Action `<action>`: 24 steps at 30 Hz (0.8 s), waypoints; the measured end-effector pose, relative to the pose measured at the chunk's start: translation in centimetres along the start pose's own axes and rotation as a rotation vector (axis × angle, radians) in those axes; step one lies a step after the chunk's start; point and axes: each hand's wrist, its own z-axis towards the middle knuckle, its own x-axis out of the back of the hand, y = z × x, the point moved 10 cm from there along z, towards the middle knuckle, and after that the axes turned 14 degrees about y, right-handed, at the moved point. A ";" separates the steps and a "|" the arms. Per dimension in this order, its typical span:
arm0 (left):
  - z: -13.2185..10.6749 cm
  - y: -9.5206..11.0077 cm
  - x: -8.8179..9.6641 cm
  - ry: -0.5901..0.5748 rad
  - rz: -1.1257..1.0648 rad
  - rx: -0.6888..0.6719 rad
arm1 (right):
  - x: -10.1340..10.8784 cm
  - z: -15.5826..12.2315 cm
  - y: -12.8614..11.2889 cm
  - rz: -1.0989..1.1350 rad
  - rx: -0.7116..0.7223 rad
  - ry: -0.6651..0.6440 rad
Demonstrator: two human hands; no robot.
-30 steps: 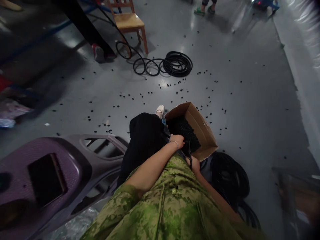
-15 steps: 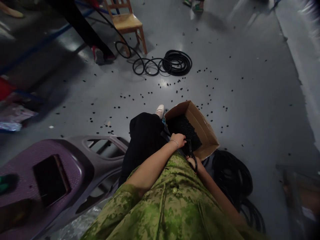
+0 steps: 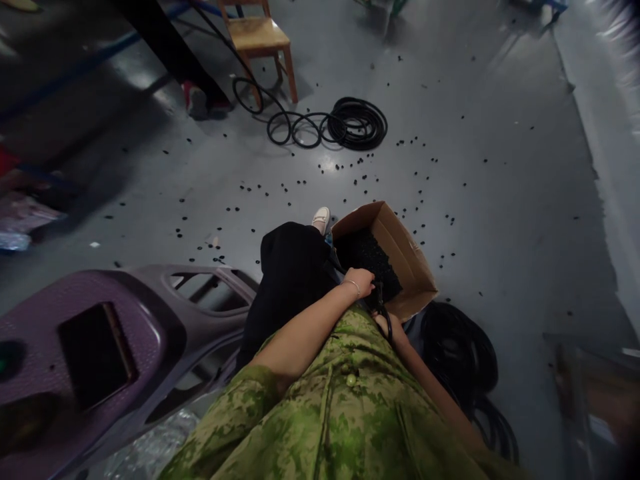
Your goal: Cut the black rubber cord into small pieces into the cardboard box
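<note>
Tube (image 3: 389,320) at 6 o'clock of box (image 3: 407,257). Left hand (image 3: 361,282): fingers clamped on tube. Right hand (image 3: 396,331), 5 o'clock of left: fingers partly hidden, can't tell grip. Black parts (image 3: 370,257) heaped in box, more strewn 9 to 3 o'clock.

The smooth grey floor (image 3: 520,220) fills much of the frame. Small black pieces (image 3: 356,181) lie scattered across its middle; at upper centre lies a looped, coiled black hose (image 3: 375,125), near a standing wooden chair (image 3: 257,33).
</note>
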 end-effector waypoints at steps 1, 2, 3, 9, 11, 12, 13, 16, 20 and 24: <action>0.0 0.1 -0.1 -0.005 0.002 -0.006 | 0.0 0.0 0.0 0.001 -0.005 0.012; 0.0 0.1 -0.2 -0.007 0.004 -0.012 | 0.1 0.1 0.1 0.001 -0.009 0.022; 0.0 0.2 -0.2 -0.008 0.006 -0.018 | 0.1 0.1 0.1 -0.002 -0.014 0.032; 0.2 0.0 -0.4 -0.008 0.006 -0.014 | 0.3 0.3 1.0 -0.055 -0.040 0.082; 0.2 0.0 -0.4 -0.006 -0.001 -0.015 | 0.2 0.3 0.9 -0.051 -0.018 0.071; 0.2 0.0 -0.4 -0.006 -0.005 -0.016 | 0.2 0.3 0.9 -0.050 -0.012 0.067; 0.2 0.0 -0.4 -0.007 -0.006 -0.015 | 0.2 0.2 1.0 -0.053 -0.012 0.067; 0.2 0.0 -0.4 -0.006 -0.009 -0.006 | 0.3 0.2 1.2 -0.100 -0.040 0.069; 0.1 -0.1 -0.4 -0.008 -0.005 -0.005 | 0.6 0.0 0.8 -0.142 -0.013 0.089; 0.1 -0.1 -0.5 -0.012 -0.004 -0.003 | 1.1 -0.2 0.0 -0.186 0.071 0.130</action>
